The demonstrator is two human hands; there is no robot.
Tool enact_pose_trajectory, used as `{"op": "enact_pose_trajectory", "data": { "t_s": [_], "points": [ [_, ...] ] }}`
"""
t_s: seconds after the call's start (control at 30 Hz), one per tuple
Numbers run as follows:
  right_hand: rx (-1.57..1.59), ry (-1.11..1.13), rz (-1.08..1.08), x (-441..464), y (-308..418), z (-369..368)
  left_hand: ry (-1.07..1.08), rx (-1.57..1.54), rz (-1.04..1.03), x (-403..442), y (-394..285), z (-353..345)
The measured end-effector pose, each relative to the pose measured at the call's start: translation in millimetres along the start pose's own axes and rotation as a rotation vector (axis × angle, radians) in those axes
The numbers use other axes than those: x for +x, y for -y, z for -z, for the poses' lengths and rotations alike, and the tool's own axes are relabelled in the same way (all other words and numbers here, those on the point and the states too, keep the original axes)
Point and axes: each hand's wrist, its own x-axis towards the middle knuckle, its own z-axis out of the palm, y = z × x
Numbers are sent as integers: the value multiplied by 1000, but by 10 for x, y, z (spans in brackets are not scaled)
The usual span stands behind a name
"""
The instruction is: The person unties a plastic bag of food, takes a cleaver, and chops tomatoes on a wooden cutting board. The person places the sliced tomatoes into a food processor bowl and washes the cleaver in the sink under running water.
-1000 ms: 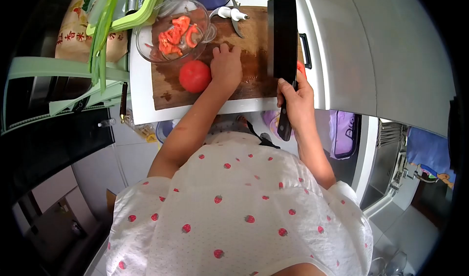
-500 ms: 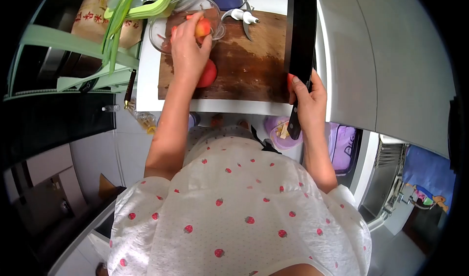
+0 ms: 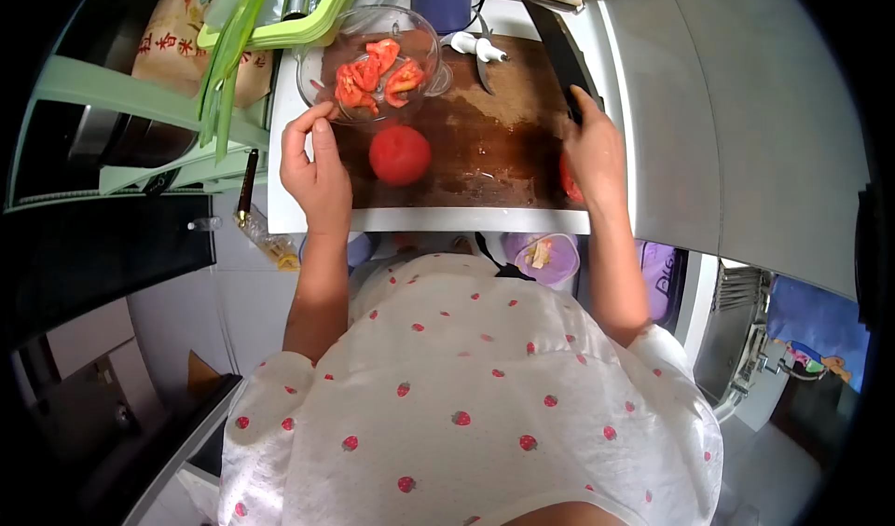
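my left hand [image 3: 319, 174]: fingers bent beside bowl [image 3: 427, 51], can't tell if gripping | my right hand [image 3: 595, 149]: clenched on knife [image 3: 553, 41] handle | round tomato [image 3: 400, 155]: on cutting board [image 3: 466, 139], near bowl; likely light, slick, bruises easily; I'd cup its sides

Far left: sack [image 3: 160, 55], green stalks [image 3: 222, 93], green tray [image 3: 312, 30].
Far side, a purple cylinder [image 3: 441, 2]; near, a lilac bin [image 3: 563, 263] holding scraps [image 3: 539, 252]; right, a blue cloth [image 3: 809, 310].

knife [image 3: 561, 53]: handle hidden by right hand [image 3: 597, 153] | red piece [image 3: 570, 182]: part-hidden | blue container [image 3: 441, 0]: cropped
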Motion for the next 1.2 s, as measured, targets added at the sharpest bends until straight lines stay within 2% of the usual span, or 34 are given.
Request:
{"op": "enact_pose_trajectory", "data": {
  "t_s": [0.07,0.23,0.33,0.77,0.83,0.87,0.93,0.97,1.03,1.1,1.2],
  "points": [
    [-107,-12,-19,30,86,-113,34,-28,3,76,-29,5],
    [-149,11,-101,118,221,-406,132,-106,51,194,56,-18],
    [-183,-36,-65,124,232,-573,184,-150,24,268,58,-26],
    [-309,73,-192,103,156,-906,288,-38,-20,602,338,137],
    [-285,-65,-91,131,211,-837,282,-48,-20,628,366,142],
    [-292,-62,-92,189,236,-813,288,-44,-36,643,366,136],
    [-111,-251,88,371,276,-805,280,-45,-30,668,368,119],
    [-115,-247,88,442,290,-824,272,-43,-31,676,372,116],
    [163,-188,45,587,313,-875,269,-46,-11,684,374,126],
    [137,-163,6,664,311,-918,263,-49,7,699,391,142],
    [272,-48,-76,716,347,-949,250,-44,-27,718,434,176]
  ]
}}
